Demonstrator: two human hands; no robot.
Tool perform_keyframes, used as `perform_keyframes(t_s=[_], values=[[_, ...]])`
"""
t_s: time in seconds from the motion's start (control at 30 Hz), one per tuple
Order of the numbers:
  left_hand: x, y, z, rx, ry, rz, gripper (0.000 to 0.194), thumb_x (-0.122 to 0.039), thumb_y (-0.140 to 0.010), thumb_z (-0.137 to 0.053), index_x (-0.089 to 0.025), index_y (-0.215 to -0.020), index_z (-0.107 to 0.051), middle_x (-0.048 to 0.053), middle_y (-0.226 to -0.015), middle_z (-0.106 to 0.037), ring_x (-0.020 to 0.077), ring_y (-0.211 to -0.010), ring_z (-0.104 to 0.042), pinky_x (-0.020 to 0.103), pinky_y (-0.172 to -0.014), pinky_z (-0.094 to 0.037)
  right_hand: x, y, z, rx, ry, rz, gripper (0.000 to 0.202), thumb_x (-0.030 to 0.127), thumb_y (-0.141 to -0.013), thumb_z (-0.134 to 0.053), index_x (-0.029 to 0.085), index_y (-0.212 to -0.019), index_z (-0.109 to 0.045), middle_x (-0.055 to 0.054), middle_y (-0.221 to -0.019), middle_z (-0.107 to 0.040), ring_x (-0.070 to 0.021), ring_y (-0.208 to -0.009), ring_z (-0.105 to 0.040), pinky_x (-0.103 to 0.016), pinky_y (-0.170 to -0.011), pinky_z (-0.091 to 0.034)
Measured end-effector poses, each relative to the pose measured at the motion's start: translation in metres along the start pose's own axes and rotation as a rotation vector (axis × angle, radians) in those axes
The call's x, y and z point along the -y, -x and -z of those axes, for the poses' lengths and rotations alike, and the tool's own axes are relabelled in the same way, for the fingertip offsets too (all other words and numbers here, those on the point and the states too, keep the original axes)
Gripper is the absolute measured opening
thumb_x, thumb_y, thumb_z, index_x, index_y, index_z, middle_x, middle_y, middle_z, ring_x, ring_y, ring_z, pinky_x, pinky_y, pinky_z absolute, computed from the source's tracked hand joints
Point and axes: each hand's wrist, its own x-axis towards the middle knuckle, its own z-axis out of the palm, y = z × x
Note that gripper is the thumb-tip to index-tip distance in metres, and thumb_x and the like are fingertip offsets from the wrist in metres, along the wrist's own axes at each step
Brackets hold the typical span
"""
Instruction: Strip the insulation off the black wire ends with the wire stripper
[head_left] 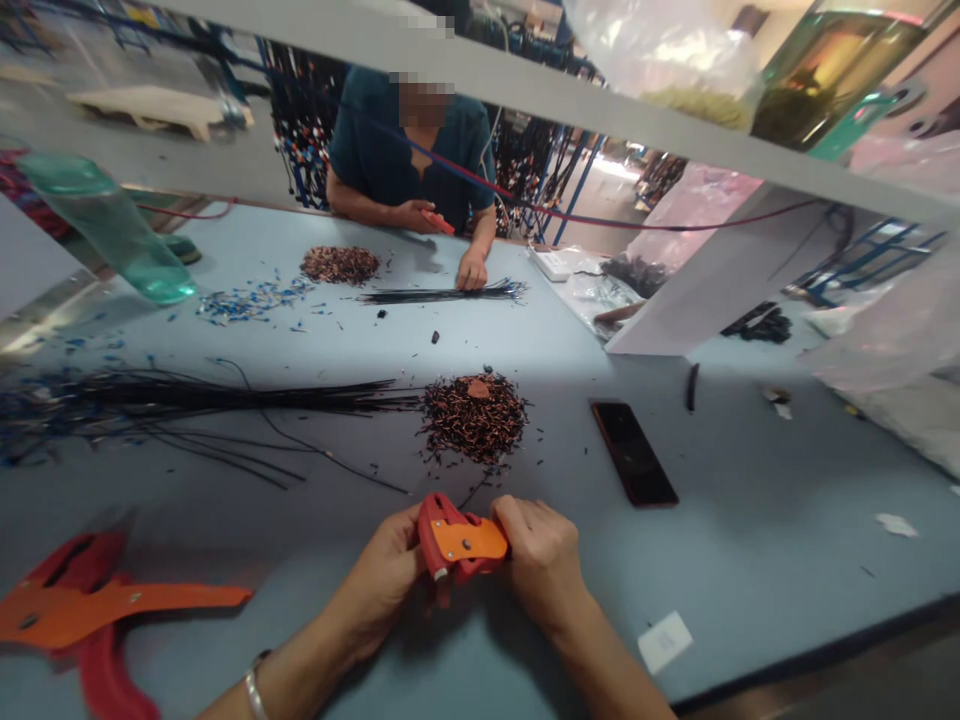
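Both my hands are at a red and orange hand tool (466, 542) above the front of the blue table. My right hand (541, 555) is wrapped round its handle end. My left hand (386, 575) is closed at the tool's head; whether it also pinches a thin wire there is too small to tell. Just beyond the tool lies a pile of short black and copper-coloured pieces (476, 415). Long black wires (300, 395) with blue ends run leftward from that pile. A second red and orange tool (82, 600) lies at the lower left.
A phone (634, 452) lies right of the pile, a white label (665, 642) near the front edge. Across the table a person (412, 160) holds a red tool and touches a wire bundle (442, 295). A green bottle (112, 230) is at the left; a shelf beam (525, 85) crosses above.
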Motion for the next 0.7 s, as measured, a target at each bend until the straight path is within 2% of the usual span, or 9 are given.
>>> perform_keyframes(t_s=[0.1,0.23,0.3,0.43,0.57,0.7], values=[[0.001,-0.001,0.001,-0.031,-0.09,-0.046,0.02,-0.033,-0.075,-0.069,-0.014,-0.08,-0.069,0.001,-0.06,-0.062,0.0084,-0.042,-0.045,0.017,-0.038,-0.032,-0.002,-0.001,-0.001,0.005,-0.06,-0.029,0.027,0.016,-0.091,-0.042,0.019,-0.067,-0.053,-0.001,-0.053,-0.057,-0.0156,-0.048,-0.047,-0.029,-0.053,-0.026],[0.0,0.0,0.003,-0.038,-0.243,-0.281,0.015,-0.028,-0.076,-0.069,-0.014,-0.077,-0.072,0.004,-0.069,-0.066,0.0135,-0.061,-0.054,0.021,-0.058,-0.043,-0.002,-0.003,0.002,0.024,-0.218,-0.146,0.023,0.023,-0.088,-0.048,0.02,-0.066,-0.053,-0.001,-0.052,-0.055,-0.0146,-0.047,-0.046,-0.027,-0.051,-0.025],[-0.002,0.003,0.004,-0.064,-0.381,-0.382,0.014,-0.026,-0.08,-0.065,-0.015,-0.08,-0.073,0.005,-0.071,-0.067,0.0157,-0.066,-0.057,0.023,-0.064,-0.044,0.001,-0.004,0.005,0.043,-0.333,-0.234,0.018,0.024,-0.083,-0.052,0.02,-0.066,-0.052,0.002,-0.051,-0.05,-0.0131,-0.045,-0.042,-0.026,-0.049,-0.025],[-0.002,0.007,0.008,-0.173,-0.686,-0.626,0.015,-0.021,-0.086,-0.058,-0.015,-0.079,-0.07,0.003,-0.067,-0.064,0.0141,-0.061,-0.057,0.021,-0.059,-0.043,0.009,-0.007,0.012,0.131,-0.633,-0.43,0.014,0.026,-0.079,-0.053,0.021,-0.067,-0.048,0.006,-0.053,-0.041,-0.0095,-0.044,-0.035,-0.022,-0.045,-0.029],[0.0,0.007,0.012,-0.205,-0.8,-0.931,0.014,-0.013,-0.086,-0.055,-0.018,-0.086,-0.068,0.002,-0.071,-0.067,0.0122,-0.062,-0.061,0.019,-0.058,-0.045,0.02,-0.01,0.011,0.272,-0.958,-0.64,0.021,0.028,-0.075,-0.055,0.023,-0.063,-0.039,0.008,-0.05,-0.036,-0.0081,-0.04,-0.036,-0.02,-0.037,-0.033],[0.0,0.006,0.015,-0.284,-0.857,-0.978,0.013,-0.012,-0.086,-0.055,-0.019,-0.086,-0.066,-0.001,-0.07,-0.068,0.0104,-0.059,-0.062,0.017,-0.055,-0.046,0.032,-0.007,0.002,0.377,-1.268,-0.829,0.022,0.03,-0.067,-0.06,0.023,-0.067,-0.04,0.01,-0.043,-0.04,-0.0082,-0.031,-0.038,-0.019,-0.031,-0.036]])
